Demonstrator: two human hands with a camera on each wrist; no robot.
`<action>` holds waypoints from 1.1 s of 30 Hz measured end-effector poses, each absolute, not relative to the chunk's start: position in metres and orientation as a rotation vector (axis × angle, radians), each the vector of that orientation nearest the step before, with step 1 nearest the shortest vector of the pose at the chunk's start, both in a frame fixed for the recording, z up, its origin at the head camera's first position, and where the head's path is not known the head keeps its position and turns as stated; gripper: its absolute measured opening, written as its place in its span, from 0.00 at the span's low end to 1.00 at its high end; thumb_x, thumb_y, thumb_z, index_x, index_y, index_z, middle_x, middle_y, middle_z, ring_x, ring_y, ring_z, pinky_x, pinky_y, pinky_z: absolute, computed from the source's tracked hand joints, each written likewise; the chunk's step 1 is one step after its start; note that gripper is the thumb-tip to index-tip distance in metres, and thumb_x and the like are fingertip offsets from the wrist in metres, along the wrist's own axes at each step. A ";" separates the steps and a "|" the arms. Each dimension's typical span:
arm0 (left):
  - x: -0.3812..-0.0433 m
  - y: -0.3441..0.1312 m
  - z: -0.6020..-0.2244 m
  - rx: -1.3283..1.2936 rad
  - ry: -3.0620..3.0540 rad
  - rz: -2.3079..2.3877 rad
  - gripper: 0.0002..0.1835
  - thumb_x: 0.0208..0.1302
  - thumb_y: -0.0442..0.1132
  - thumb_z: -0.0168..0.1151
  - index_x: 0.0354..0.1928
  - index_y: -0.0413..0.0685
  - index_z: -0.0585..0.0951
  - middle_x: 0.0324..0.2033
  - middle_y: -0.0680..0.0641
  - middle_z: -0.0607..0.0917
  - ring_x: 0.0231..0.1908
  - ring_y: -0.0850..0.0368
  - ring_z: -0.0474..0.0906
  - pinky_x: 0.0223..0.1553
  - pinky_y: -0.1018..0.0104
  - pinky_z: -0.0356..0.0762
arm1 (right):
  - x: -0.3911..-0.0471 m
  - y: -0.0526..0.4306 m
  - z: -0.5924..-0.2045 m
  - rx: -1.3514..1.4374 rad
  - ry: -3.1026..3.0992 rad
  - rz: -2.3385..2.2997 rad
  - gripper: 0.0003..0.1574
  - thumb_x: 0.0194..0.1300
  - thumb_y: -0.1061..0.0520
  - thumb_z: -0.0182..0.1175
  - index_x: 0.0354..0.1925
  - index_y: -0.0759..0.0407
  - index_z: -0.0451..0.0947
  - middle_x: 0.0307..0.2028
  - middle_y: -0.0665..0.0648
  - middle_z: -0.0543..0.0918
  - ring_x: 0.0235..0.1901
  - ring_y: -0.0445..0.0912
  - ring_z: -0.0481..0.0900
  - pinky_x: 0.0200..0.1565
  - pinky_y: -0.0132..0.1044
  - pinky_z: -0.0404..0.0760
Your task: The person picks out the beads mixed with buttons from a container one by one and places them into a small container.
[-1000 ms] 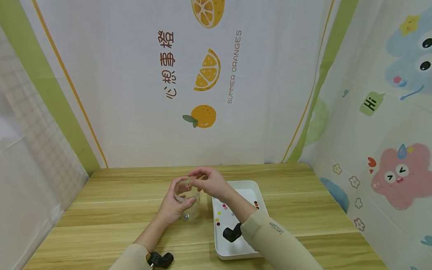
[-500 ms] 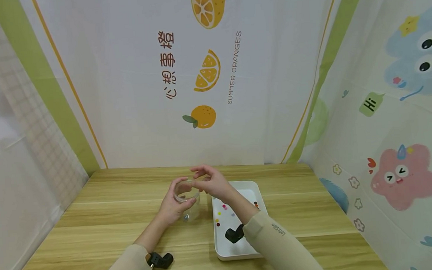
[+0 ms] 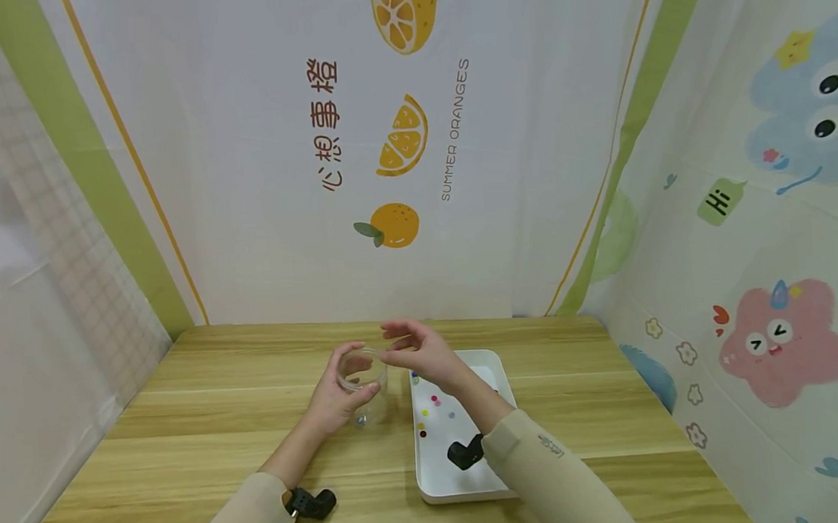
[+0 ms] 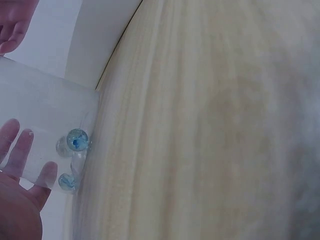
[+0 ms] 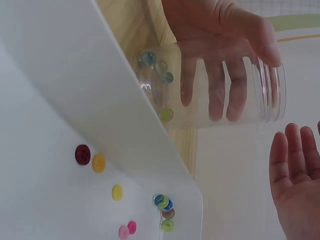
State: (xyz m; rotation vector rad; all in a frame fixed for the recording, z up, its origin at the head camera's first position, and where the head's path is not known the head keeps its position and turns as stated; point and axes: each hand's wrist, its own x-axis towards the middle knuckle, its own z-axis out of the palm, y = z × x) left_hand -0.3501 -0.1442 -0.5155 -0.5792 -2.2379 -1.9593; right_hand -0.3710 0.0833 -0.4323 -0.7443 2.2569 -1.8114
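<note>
My left hand point(image 3: 337, 394) grips a clear, wide-mouthed jar point(image 5: 200, 85), fingers wrapped round its far side and thumb near the threaded rim. The jar stands upright and lidless on the table. Several glass marbles point(image 4: 77, 140) with blue or yellow-green swirls lie at its bottom. Beside the mouth, my right hand point(image 3: 425, 361) hovers with fingers loosely extended and nothing between them, its fingertips right by the rim. Below the right wrist is a white tray point(image 3: 423, 469). In it are several marbles point(image 5: 161, 201) in one corner and several buttons point(image 5: 82, 154) in dark red, yellow and pink.
The tray's raised wall point(image 5: 145, 120) stands just right of the jar. A black wrist camera point(image 3: 315, 504) sticks out from the left sleeve, another point(image 3: 465, 454) from the right one, over the tray. A white printed curtain point(image 3: 274, 246) hangs behind the wooden table point(image 3: 206, 434).
My right hand has drawn back rightward from over the jar's mouth, its fingers loosening. The left hand and jar have stayed in place.
</note>
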 end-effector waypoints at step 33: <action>-0.350 -0.142 -0.515 -0.570 -2.226 -1.958 0.43 0.66 0.27 0.75 0.78 0.46 0.64 0.66 0.23 0.78 0.69 0.31 0.76 0.72 0.30 0.69 | -0.383 0.150 -0.456 -0.558 2.362 -1.783 0.39 0.73 0.54 0.73 0.77 0.48 0.73 0.73 0.59 0.78 0.67 0.55 0.81 0.68 0.53 0.83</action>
